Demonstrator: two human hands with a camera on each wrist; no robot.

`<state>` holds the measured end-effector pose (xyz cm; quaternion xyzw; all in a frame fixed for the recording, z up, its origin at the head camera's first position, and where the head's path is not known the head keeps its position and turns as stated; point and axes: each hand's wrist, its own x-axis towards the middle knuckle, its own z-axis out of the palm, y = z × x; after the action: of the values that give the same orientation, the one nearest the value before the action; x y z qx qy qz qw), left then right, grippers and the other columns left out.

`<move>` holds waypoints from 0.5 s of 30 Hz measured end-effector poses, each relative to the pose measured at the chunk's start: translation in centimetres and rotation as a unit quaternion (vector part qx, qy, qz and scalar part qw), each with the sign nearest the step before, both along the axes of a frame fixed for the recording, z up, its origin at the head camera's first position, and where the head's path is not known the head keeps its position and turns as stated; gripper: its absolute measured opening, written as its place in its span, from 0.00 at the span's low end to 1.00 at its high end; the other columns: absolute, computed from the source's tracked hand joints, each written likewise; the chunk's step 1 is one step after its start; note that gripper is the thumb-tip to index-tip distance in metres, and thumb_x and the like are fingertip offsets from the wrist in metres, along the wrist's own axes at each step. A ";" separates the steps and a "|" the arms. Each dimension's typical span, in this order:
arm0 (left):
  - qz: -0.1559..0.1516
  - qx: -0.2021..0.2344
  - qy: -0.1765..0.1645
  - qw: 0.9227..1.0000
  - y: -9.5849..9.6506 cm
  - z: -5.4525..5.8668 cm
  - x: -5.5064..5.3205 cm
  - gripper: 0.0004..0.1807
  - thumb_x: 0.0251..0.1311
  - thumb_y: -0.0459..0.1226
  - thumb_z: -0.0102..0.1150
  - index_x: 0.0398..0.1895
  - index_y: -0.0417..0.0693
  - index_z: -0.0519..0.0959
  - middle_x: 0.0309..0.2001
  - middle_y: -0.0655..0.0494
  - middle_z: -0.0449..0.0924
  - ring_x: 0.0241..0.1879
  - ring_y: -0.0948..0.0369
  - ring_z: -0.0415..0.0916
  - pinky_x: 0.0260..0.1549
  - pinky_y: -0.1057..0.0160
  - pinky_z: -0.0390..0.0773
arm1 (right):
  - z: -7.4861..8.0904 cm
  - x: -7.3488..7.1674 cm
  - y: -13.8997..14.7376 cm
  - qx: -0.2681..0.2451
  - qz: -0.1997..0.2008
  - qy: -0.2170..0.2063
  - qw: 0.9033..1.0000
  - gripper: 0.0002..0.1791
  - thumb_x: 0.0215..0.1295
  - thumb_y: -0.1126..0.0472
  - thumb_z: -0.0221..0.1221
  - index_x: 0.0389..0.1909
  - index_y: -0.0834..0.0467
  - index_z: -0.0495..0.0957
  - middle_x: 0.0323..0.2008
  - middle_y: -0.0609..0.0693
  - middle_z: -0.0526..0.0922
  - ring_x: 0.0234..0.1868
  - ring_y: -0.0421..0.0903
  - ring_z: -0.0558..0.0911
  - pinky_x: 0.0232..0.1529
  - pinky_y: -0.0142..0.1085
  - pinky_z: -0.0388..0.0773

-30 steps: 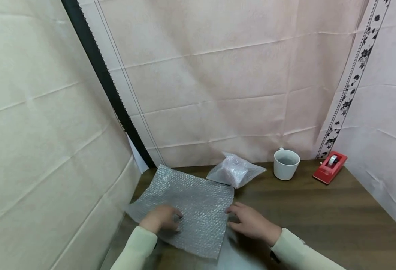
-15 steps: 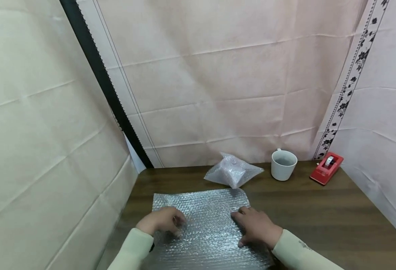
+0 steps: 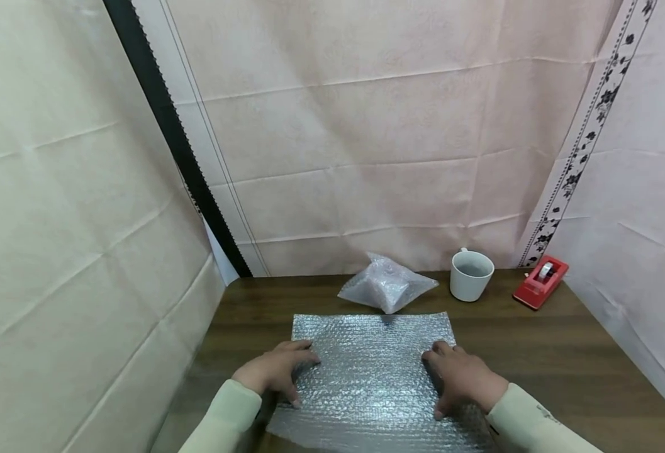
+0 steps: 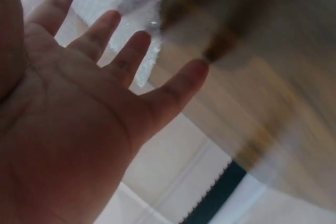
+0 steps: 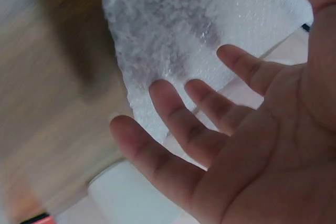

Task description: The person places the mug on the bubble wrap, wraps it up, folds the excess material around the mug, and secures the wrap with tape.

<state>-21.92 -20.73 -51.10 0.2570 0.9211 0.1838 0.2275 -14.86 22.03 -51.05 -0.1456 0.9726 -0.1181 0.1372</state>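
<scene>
A sheet of bubble wrap [image 3: 372, 377] lies spread over the near middle of the wooden table, its far edge roughly level. At its left edge is my left hand [image 3: 278, 370], fingers spread and relaxed. My right hand [image 3: 463, 376] is over the right edge, fingers loosely bent. Both wrist views show bare palms: the left palm [image 4: 68, 124] and the right palm [image 5: 262, 145] hold nothing, with the bubble wrap [image 5: 173, 30] beyond the fingertips. Just behind the sheet sits a bubble-wrapped bundle [image 3: 387, 284]; what it contains is hidden.
To the right of the bundle stands a white mug [image 3: 471, 275], handle toward the back. A red tape dispenser [image 3: 542, 282] is at the table's right end. Pale cloth [image 3: 338, 145] hangs along the back and both sides of the wooden table [image 3: 287, 296].
The bubble wrap has come down from a tilted, raised position, turned straight, and shifted right to lie flat. My hands have moved apart to its two sides, the left hand's fingers opening out.
</scene>
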 end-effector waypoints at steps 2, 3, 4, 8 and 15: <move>-0.009 0.001 0.012 1.000 0.7 -0.2 -0.2 0.48 0.45 0.41 0.95 0.74 0.69 0.83 0.92 0.52 0.58 0.91 0.36 0.53 0.77 0.16 0.65 | 0.2 -0.5 1.0 -0.001 -0.004 -0.017 1.000 0.60 0.36 0.47 0.94 0.73 0.61 0.79 0.72 0.67 0.77 0.68 0.74 0.80 0.51 0.74 0.86; -0.013 0.002 0.019 1.000 1.1 -0.2 -0.2 0.48 0.45 0.42 0.95 0.74 0.69 0.83 0.92 0.51 0.58 0.91 0.35 0.53 0.77 0.14 0.63 | 0.3 -0.7 1.4 0.000 -0.006 -0.024 1.000 0.59 0.37 0.48 0.94 0.74 0.61 0.78 0.73 0.67 0.77 0.69 0.75 0.80 0.52 0.75 0.85; -0.017 0.003 0.026 1.000 1.5 -0.3 -0.3 0.48 0.45 0.43 0.95 0.74 0.69 0.83 0.92 0.50 0.58 0.91 0.35 0.53 0.78 0.13 0.61 | 0.4 -1.0 1.8 -0.001 -0.008 -0.029 1.000 0.59 0.37 0.49 0.94 0.74 0.61 0.78 0.73 0.67 0.77 0.69 0.75 0.80 0.53 0.76 0.85; -0.030 -0.005 0.056 0.998 3.4 0.0 -0.5 0.47 0.45 0.46 0.95 0.73 0.67 0.83 0.91 0.48 0.61 0.89 0.36 0.57 0.78 0.17 0.65 | 0.7 -1.9 3.3 -0.001 -0.010 -0.025 1.000 0.58 0.35 0.53 0.94 0.72 0.61 0.79 0.72 0.69 0.77 0.67 0.76 0.82 0.53 0.76 0.85; -0.054 -0.052 0.128 0.989 6.8 0.1 -1.0 0.46 0.41 0.49 0.97 0.69 0.68 0.85 0.84 0.51 0.74 0.83 0.41 0.70 0.75 0.27 0.77 | 0.9 -2.7 5.5 0.008 -0.020 -0.031 0.999 0.56 0.34 0.56 0.95 0.70 0.60 0.79 0.71 0.71 0.77 0.61 0.73 0.85 0.54 0.75 0.86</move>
<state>-22.91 -13.91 -50.98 0.3150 0.9359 0.0885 0.1305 -17.60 27.57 -50.17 -0.1216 0.9714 -0.1175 0.1665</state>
